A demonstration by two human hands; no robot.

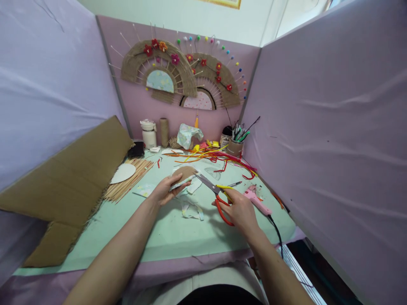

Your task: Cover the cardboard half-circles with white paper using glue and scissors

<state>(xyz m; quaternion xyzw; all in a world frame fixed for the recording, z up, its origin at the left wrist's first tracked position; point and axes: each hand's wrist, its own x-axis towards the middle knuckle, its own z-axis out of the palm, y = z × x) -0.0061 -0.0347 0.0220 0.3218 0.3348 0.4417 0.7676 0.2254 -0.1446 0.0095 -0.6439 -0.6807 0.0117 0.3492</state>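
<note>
My left hand [168,189] grips a piece of brown cardboard [185,173] with a rounded edge, and pale floral fabric shows along its border. In my right hand [239,207] is a pair of scissors [207,183] with one red and one yellow handle. Their blades point left, with the tips at the right edge of the cardboard piece; whether they touch it I cannot tell. Below the cardboard lie light fabric scraps [192,210] on the pale green tabletop [178,237].
Right of the scissors lies a pink glue gun [257,201] with a black cord. Thin wooden sticks [130,180] and a large cardboard sheet [70,178] are at left. Colourful pipe cleaners [206,156], a white jar [148,134] and a tool pot [235,148] stand or lie behind.
</note>
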